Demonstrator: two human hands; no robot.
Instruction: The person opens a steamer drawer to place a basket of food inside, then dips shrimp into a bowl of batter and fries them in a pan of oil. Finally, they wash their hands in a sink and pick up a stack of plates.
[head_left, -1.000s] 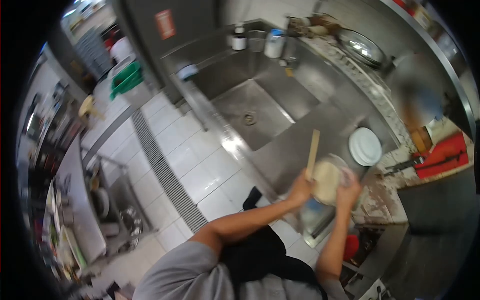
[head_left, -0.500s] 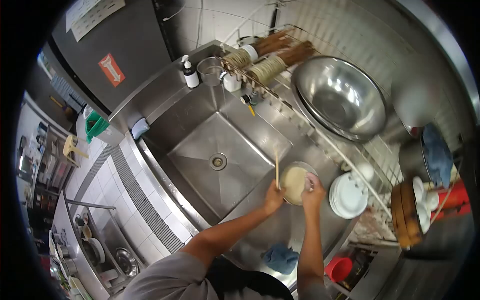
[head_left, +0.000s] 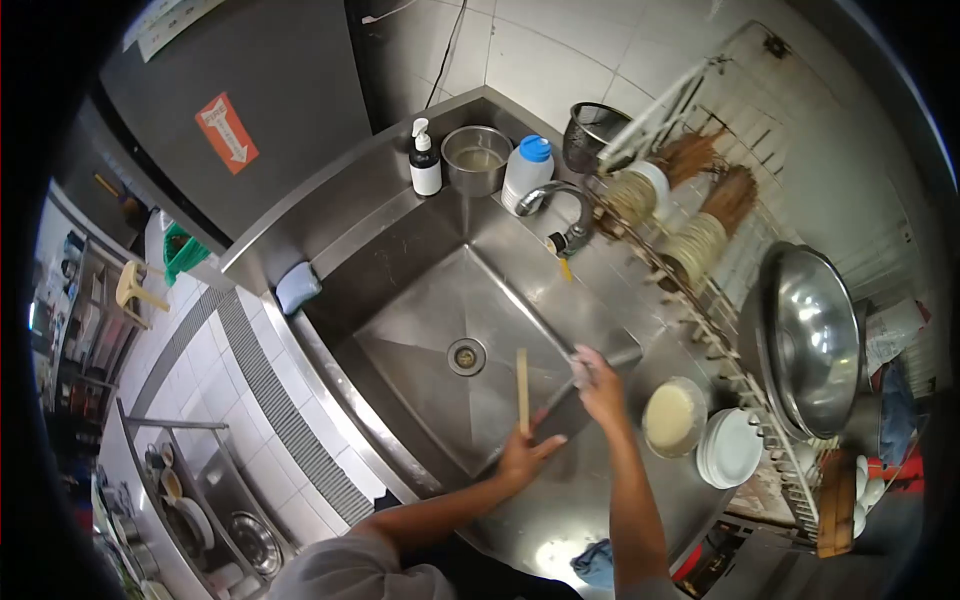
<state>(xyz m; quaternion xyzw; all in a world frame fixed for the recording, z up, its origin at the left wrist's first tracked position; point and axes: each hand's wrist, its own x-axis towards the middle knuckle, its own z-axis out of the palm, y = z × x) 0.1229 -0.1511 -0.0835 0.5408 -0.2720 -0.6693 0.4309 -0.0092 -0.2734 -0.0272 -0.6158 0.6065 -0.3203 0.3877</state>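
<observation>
A light wooden stick point(head_left: 522, 390) rises from my left hand point(head_left: 522, 460), which grips its lower end with the thumb held out. The hand is over the near right side of the steel sink point(head_left: 415, 325). My right hand point(head_left: 598, 388) is above the sink's right edge, fingers stretched out with whitish residue on their tips, and it seems to hold nothing. On the steel counter right of that hand stands a clear bowl point(head_left: 702, 405) with a pale cream mass point(head_left: 668, 417) in it. Neither hand touches the bowl.
White plates point(head_left: 735, 450) are stacked beside the bowl. A wire rack point(head_left: 725, 345) holds brushes point(head_left: 700, 240) and steel basins point(head_left: 820, 330). Behind the sink stand a faucet point(head_left: 578, 215), a blue-capped bottle point(head_left: 527, 172), a pot point(head_left: 476, 185) and a pump bottle point(head_left: 425, 165). A blue cloth point(head_left: 594, 563) lies near me.
My right hand has left the bowl and moved over the sink's edge. My left hand has come away from the bowl with the wooden stick. The view has shifted.
</observation>
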